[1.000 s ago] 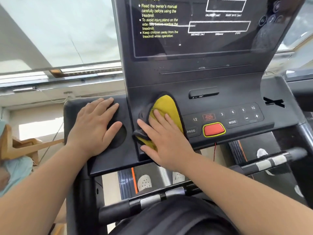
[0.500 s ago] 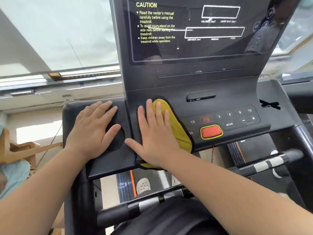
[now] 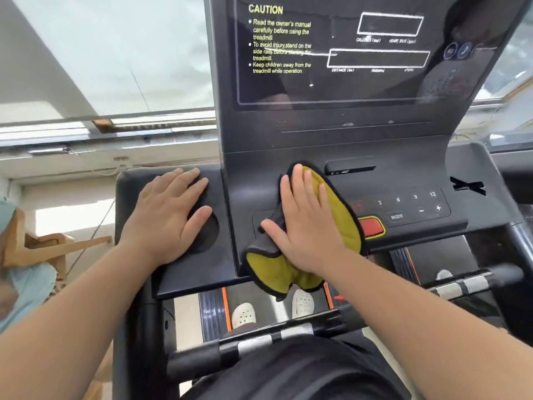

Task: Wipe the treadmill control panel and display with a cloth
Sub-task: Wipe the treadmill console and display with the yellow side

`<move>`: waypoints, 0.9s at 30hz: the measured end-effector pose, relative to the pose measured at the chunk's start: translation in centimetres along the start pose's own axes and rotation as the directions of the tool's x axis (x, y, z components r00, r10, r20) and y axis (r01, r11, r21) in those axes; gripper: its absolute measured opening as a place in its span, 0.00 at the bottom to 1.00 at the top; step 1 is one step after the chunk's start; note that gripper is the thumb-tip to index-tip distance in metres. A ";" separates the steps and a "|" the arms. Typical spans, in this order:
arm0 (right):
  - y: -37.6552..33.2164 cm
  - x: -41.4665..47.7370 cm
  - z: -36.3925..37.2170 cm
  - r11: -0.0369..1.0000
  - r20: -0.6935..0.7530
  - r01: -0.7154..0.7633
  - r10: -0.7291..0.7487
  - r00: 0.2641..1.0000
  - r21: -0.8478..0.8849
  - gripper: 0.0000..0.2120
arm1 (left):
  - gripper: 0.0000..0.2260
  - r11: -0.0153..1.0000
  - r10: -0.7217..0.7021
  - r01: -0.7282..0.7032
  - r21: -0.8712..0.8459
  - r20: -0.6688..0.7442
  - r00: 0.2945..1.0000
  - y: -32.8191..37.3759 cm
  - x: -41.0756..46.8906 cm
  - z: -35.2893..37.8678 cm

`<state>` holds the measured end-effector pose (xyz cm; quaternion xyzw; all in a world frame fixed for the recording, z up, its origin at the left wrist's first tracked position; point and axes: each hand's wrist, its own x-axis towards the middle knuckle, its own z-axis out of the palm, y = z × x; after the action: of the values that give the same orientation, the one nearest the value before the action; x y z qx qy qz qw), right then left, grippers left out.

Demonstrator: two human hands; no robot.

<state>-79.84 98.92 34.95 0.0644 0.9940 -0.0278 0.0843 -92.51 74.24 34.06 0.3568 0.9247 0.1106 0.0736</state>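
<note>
The black treadmill control panel (image 3: 409,209) lies below the dark display (image 3: 346,53), which bears yellow CAUTION text. My right hand (image 3: 305,223) presses flat on a yellow cloth with black edging (image 3: 340,215) over the panel's left buttons. The cloth's lower part hangs over the panel's front edge, and its right edge reaches the red stop button (image 3: 372,226). My left hand (image 3: 170,215) rests flat, fingers spread, on the left side tray beside the round cup recess (image 3: 207,235). It holds nothing.
The number and MODE keys at the panel's right are uncovered. A black handlebar with silver grip sensors (image 3: 259,342) crosses below the console. White shoes (image 3: 243,314) stand on the belt. A wooden frame (image 3: 57,246) is at far left, with windows behind.
My right hand has slid the cloth to the right across the panel, and it now covers the left keys and touches the red button. The left hand has stayed put.
</note>
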 end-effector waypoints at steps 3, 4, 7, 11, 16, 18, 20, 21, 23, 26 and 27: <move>-3.9 0.0 0.4 0.974 0.016 0.225 -0.226 0.974 0.019 0.41 | 0.36 1.000 0.002 -0.002 -0.003 -0.010 1.000 0.2 -0.1 0.0; -4.8 -0.2 0.7 0.952 0.022 0.306 -0.306 0.952 0.009 0.40 | 0.36 1.000 0.002 -0.002 -0.006 -0.012 1.000 0.2 -0.1 -0.1; -4.6 -1.7 1.6 0.877 0.029 0.479 -0.478 0.878 -0.037 0.38 | 0.35 1.000 0.006 -0.006 -0.007 -0.013 1.000 0.3 -0.2 -0.2; 1.0 -2.6 1.6 0.919 0.034 0.390 -0.388 0.921 -0.057 0.40 | 0.36 1.000 -0.007 0.007 0.015 0.011 1.000 0.3 -0.1 -0.1; 3.6 0.2 0.1 0.997 0.013 0.071 -0.070 0.997 -0.041 0.42 | 0.34 0.995 -0.026 0.021 0.099 0.045 0.999 0.4 0.0 0.3; 1.6 1.2 -0.1 1.000 -0.032 -0.007 0.006 0.999 -0.015 0.43 | 0.34 0.995 -0.033 0.028 0.099 0.043 0.999 0.4 0.0 0.3; -0.9 1.5 0.0 0.997 -0.028 0.077 -0.077 0.997 0.015 0.43 | 0.34 0.996 -0.033 0.030 0.087 0.039 0.999 0.5 -0.1 0.2; -1.9 1.5 0.2 0.983 -0.012 0.182 -0.182 0.983 0.019 0.42 | 0.34 0.997 -0.032 0.029 0.077 0.033 0.999 0.5 -0.1 0.2; -3.3 1.4 0.5 0.920 0.022 0.391 -0.391 0.920 0.004 0.41 | 0.32 0.999 -0.027 0.027 0.043 0.007 1.000 0.5 -0.2 0.0; -2.1 0.4 1.1 0.819 0.035 0.573 -0.572 0.820 -0.031 0.39 | 0.29 0.997 -0.045 0.042 -0.060 -0.041 0.998 0.5 -0.2 -0.2; -0.9 0.0 1.2 0.800 0.036 0.599 -0.598 0.801 -0.048 0.40 | 0.28 0.993 -0.060 0.053 -0.102 -0.062 0.996 0.6 -0.2 -0.3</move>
<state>-79.81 97.93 33.83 -0.2550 0.9631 -0.0254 0.0826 -92.06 74.44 34.52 0.3226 0.9296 0.1660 0.0644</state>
